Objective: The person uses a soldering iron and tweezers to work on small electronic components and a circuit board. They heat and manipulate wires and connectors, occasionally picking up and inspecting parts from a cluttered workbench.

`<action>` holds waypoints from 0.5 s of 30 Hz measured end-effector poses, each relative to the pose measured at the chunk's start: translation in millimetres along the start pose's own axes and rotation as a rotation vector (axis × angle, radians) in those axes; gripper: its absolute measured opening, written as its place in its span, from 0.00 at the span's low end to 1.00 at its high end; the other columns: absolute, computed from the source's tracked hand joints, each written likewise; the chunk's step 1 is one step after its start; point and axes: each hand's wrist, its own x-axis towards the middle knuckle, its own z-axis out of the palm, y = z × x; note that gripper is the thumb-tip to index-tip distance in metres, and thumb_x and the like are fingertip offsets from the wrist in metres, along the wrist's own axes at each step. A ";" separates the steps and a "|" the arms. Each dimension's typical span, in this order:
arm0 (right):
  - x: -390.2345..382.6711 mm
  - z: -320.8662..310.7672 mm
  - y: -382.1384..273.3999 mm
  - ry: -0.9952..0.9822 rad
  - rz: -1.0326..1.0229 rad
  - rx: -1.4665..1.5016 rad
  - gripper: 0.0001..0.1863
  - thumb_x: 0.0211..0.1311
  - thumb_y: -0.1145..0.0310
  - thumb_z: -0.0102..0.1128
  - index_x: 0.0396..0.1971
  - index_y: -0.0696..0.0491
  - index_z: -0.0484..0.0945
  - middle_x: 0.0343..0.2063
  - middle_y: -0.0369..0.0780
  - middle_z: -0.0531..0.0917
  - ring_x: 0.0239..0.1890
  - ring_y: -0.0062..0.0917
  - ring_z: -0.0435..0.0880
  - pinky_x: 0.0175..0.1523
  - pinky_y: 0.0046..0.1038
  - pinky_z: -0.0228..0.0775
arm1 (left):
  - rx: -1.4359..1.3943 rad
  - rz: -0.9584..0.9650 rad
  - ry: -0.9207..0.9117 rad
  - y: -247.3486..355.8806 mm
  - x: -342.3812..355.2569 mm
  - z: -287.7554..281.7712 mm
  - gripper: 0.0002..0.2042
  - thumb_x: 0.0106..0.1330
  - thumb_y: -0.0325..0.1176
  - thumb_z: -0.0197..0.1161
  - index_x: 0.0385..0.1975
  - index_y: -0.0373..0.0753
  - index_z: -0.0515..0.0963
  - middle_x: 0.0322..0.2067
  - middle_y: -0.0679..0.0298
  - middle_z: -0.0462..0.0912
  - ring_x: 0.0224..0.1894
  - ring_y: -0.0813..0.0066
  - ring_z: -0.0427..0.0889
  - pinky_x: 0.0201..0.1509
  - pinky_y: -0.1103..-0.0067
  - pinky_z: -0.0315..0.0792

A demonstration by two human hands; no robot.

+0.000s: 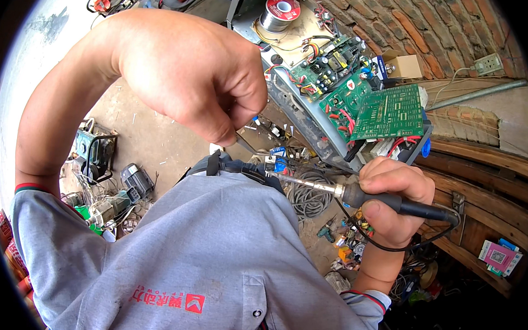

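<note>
My right hand is wrapped round the dark handle of a soldering iron. Its metal barrel points left, and a black cable loops from the handle's rear end. High at the left, my left hand is closed, knuckles up, pinching a thin metal tool that looks like tweezers; most of it is hidden by the fingers. Close to both tips is a small pale part; whether either tip touches it, I cannot tell. Both tips meet in front of my waist, over the grey shirt's lower edge.
A metal chassis with green circuit boards stands at the far right, a solder spool on its back end. A brick wall rises behind. Coiled cable, a drill, a motor and a framed machine lie on the floor.
</note>
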 end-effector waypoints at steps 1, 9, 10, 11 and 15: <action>0.2 -0.2 0.1 0.000 -0.006 0.007 0.14 0.40 0.71 0.71 0.28 0.62 0.81 0.19 0.43 0.80 0.21 0.26 0.78 0.29 0.23 0.67 | 0.001 -0.003 0.000 0.0 0.0 -0.1 0.09 0.54 0.28 0.65 0.16 0.35 0.73 0.12 0.65 0.72 0.15 0.76 0.71 0.20 0.75 0.62; 1.7 0.0 -1.2 0.003 -0.007 -0.004 0.14 0.39 0.71 0.71 0.27 0.62 0.81 0.19 0.42 0.80 0.21 0.26 0.77 0.28 0.23 0.67 | 0.013 0.006 -0.012 0.4 -0.2 -1.3 0.10 0.54 0.28 0.65 0.16 0.35 0.73 0.12 0.65 0.72 0.15 0.75 0.71 0.20 0.75 0.62; 2.0 0.0 -1.4 0.002 -0.017 -0.004 0.14 0.39 0.71 0.71 0.27 0.62 0.81 0.19 0.42 0.80 0.21 0.25 0.77 0.28 0.23 0.67 | 0.021 -0.003 -0.014 0.6 -0.2 -1.3 0.09 0.54 0.28 0.65 0.16 0.35 0.73 0.12 0.65 0.72 0.15 0.75 0.71 0.20 0.75 0.62; 2.2 0.0 -1.7 -0.002 -0.015 -0.008 0.14 0.39 0.71 0.71 0.27 0.62 0.81 0.19 0.42 0.81 0.21 0.25 0.77 0.28 0.23 0.67 | 0.016 0.011 -0.011 0.9 0.0 -1.2 0.09 0.54 0.28 0.65 0.16 0.35 0.73 0.12 0.65 0.72 0.15 0.75 0.71 0.20 0.75 0.62; 2.3 0.4 -2.1 -0.003 -0.012 -0.005 0.13 0.39 0.72 0.71 0.27 0.62 0.81 0.20 0.41 0.81 0.21 0.25 0.78 0.28 0.23 0.67 | 0.022 0.024 -0.010 2.0 0.5 -1.5 0.09 0.54 0.28 0.64 0.16 0.35 0.73 0.12 0.64 0.72 0.15 0.74 0.71 0.20 0.74 0.63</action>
